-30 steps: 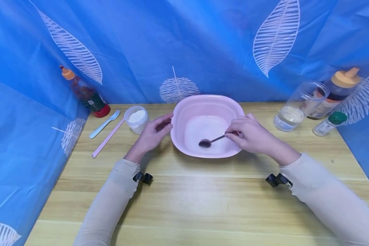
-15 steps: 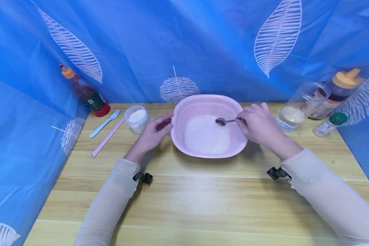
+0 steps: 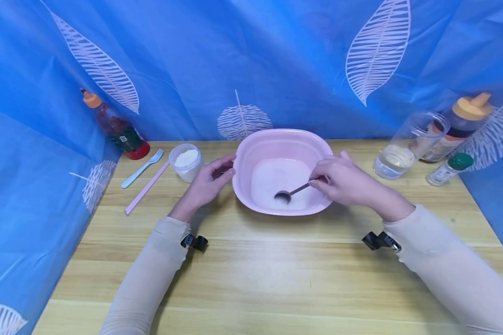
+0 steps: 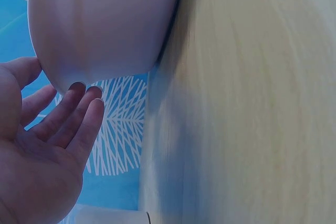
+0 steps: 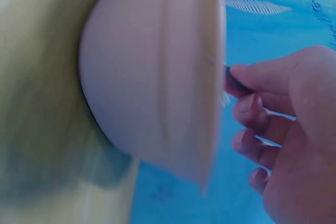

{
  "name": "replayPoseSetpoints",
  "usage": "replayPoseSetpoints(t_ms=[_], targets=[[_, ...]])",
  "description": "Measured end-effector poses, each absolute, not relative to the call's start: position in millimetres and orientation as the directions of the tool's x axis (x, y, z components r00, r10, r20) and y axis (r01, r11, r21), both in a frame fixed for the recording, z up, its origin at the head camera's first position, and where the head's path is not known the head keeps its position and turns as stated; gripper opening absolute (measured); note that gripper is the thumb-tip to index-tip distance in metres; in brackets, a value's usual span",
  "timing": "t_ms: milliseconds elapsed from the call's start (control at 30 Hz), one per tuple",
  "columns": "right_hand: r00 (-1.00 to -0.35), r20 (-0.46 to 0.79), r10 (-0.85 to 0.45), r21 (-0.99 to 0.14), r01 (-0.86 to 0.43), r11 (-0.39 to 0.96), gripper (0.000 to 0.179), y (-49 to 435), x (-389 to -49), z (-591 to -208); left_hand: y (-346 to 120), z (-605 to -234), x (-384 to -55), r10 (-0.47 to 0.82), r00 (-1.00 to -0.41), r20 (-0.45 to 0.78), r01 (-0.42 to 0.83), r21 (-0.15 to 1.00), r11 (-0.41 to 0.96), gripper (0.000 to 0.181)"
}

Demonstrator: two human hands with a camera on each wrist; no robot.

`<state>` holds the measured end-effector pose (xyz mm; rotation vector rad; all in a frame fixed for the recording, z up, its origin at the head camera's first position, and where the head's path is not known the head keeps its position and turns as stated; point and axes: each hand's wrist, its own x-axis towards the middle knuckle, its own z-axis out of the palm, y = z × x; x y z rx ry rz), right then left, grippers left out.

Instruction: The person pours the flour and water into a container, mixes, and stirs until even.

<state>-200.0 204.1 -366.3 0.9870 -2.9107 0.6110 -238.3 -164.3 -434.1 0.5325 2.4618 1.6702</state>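
Observation:
A pink plastic basin [image 3: 276, 144] stands at the back middle of the table, with a whitish, wet-looking layer [image 3: 272, 174] over its bottom. My right hand [image 3: 341, 179] pinches the handle of a dark spoon [image 3: 282, 196] between thumb and fingers above the basin's right rim. The spoon's bowl is low over the whitish layer, toward the near side. Against the outside of the left rim rest the thumb and fingertips of my left hand [image 3: 207, 184]; the left wrist view shows these fingers [image 4: 89, 129] only lightly bent. In the right wrist view the basin wall hides the spoon's bowl.
A tub of white powder [image 3: 187, 163] stands beside my left hand, near a blue fork [image 3: 142, 169] and pink chopsticks [image 3: 147, 188]. A red sauce bottle [image 3: 119, 128] is back left. At right are a cup of clear liquid [image 3: 396, 160], a dark sauce bottle [image 3: 465, 121] and a green-capped shaker [image 3: 448, 170].
The spoon swept to the basin's back right, then came back toward the near middle, my right hand moving with it. My left hand has stayed at the rim.

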Motion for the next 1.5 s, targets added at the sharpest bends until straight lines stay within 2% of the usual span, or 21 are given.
replayPoseSetpoints(t_ms=[133, 367, 567, 767, 967, 1267, 1367, 1500], targets=[[-0.802, 0.169, -0.573, -0.391, -0.588, 0.708, 0.009, 187, -203, -378, -164, -434, -238, 0.352, -0.931, 0.1, 0.221, 0.92, 0.323, 0.05], [-0.861, 0.221, -0.458, -0.326, -0.508, 0.797, 0.012, 170, -213, -385, -165, -434, -238, 0.35, -0.931, 0.102, 0.224, 0.918, 0.328, 0.05], [-0.904, 0.23, -0.36, -0.265, -0.414, 0.871, 0.016, 182, -219, -382, -165, -434, -238, 0.345, -0.933, 0.103, 0.22, 0.921, 0.321, 0.05], [-0.913, 0.268, -0.308, -0.203, -0.366, 0.908, 0.018, 195, -220, -380, -166, -438, -241, 0.333, -0.936, 0.113, 0.222, 0.924, 0.312, 0.048], [-0.904, 0.211, -0.372, -0.27, -0.42, 0.867, 0.017, 188, -216, -380, -164, -436, -239, 0.336, -0.934, 0.122, 0.23, 0.924, 0.306, 0.048], [-0.801, 0.194, -0.566, -0.306, -0.598, 0.741, 0.012, 184, -199, -376, -164, -436, -240, 0.338, -0.934, 0.115, 0.228, 0.921, 0.315, 0.048], [-0.795, 0.164, -0.584, -0.305, -0.604, 0.736, 0.013, 192, -196, -370, -164, -436, -240, 0.339, -0.933, 0.117, 0.228, 0.923, 0.31, 0.049], [-0.819, 0.157, -0.551, -0.276, -0.572, 0.772, 0.01, 205, -197, -363, -165, -437, -241, 0.34, -0.933, 0.119, 0.23, 0.923, 0.309, 0.048]])
